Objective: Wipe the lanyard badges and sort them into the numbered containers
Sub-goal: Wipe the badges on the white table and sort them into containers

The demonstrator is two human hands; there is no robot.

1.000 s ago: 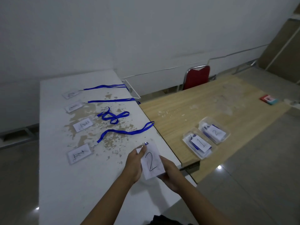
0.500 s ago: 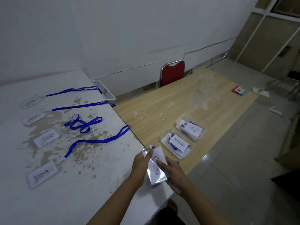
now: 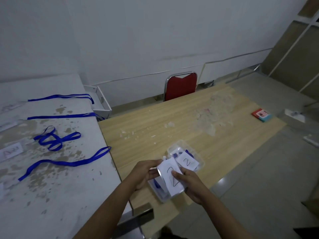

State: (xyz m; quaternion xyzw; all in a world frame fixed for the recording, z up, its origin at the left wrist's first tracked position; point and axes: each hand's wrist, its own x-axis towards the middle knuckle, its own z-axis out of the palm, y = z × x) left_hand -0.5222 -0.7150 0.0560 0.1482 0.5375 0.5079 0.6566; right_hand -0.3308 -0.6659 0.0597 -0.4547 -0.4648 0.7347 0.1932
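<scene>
Holding a badge over the containers

Badge marked 2 [image 3: 170, 176] is pinched by left hand [image 3: 145, 175] and right hand [image 3: 189, 182], fingers curled on its edges, above the near container [image 3: 159, 190]; the container labelled 2 [image 3: 188, 159] lies just beyond, on the wooden table [image 3: 189, 125].

lanyards [image 3: 65, 163] on left table [image 3: 57, 195] | containers [image 3: 185, 159] on right table [image 3: 189, 121] | chair [image 3: 180, 86] behind

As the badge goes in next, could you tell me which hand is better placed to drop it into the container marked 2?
Probably the right hand: it grips the badge on the side nearer the container marked 2; the left hand is farther.
</scene>
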